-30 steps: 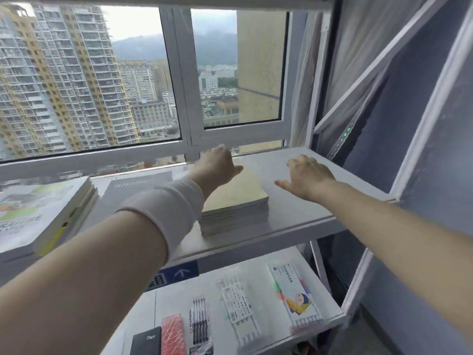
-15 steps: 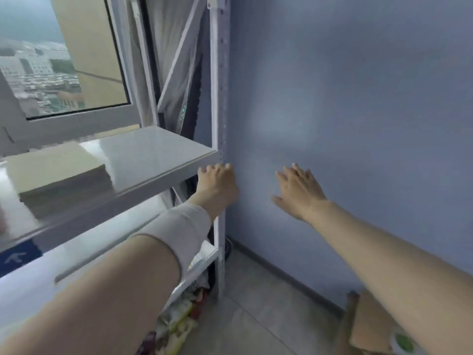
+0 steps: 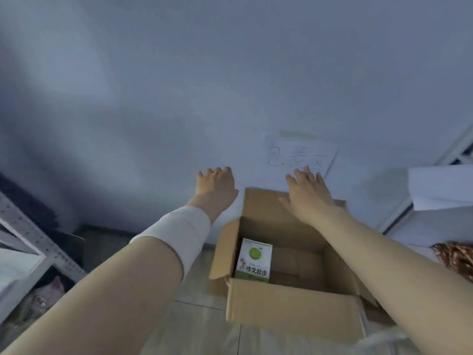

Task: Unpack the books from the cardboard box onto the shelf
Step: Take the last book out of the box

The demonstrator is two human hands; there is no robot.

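Book [image 3: 254, 260] with the green cover stands against the left wall inside the box [image 3: 291, 303], which sits open on the floor, flaps out so I can reach in. At far left, a corner of the shelf [image 3: 30, 242] shows, cut off by the frame. My left hand [image 3: 216, 187] hangs empty, fingers loosely spread, left of the box. My right hand [image 3: 307, 196] is over its far flap, open, holding nothing. My right arm hides part of the box's interior, so I cannot tell whether more books lie there.
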